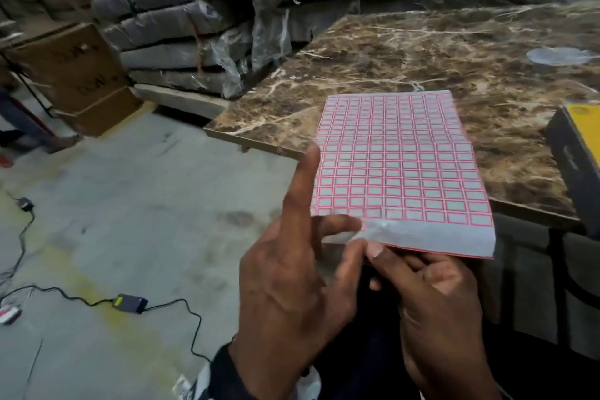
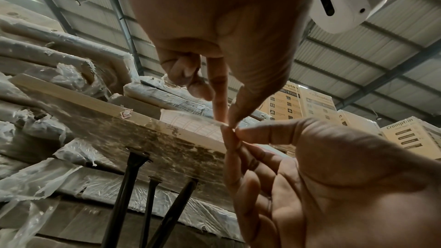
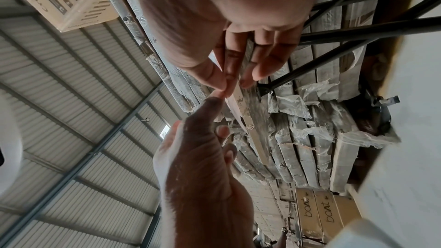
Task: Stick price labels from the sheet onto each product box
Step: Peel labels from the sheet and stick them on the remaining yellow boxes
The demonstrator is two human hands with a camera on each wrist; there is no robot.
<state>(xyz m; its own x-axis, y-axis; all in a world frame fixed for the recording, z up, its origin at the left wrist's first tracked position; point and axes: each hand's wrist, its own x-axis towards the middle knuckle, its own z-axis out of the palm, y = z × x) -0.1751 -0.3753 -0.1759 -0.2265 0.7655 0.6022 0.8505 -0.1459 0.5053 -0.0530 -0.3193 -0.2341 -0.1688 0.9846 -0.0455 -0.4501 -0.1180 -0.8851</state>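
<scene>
- The step in hand looks like the start of a peel: both hands meet at the near edge of the label sheet [image 1: 402,166], working at its blank white margin, and no label appears lifted yet.
- The left hand [image 1: 292,286] pinches the near-left corner of the sheet between thumb and a curled finger, while its index finger stands straight up along the sheet's left edge, touching nothing I can be sure of.
- The right hand [image 1: 435,295] holds the same near edge from below — thumb on top of the margin, fingers curled beneath — just beside the left hand's pinch; the wrist views show the fingertips of both hands all but touching there.
- The sheet is held in the air, flat and printed face up, reaching away from the hands and out over the near edge of the marbled bench [image 1: 454,52].
- Its long axis runs from the hands straight ahead, the blank margin nearest the hands, the far short edge angled slightly to the left.
- Beyond the right hand and off to its right, a dark box with a yellow top [image 1: 574,146] sits at the bench edge — probably a product box awaiting a label.
- The next move calls for a fingernail under one label's corner, while the other hand keeps the sheet taut so it does not buckle.
</scene>
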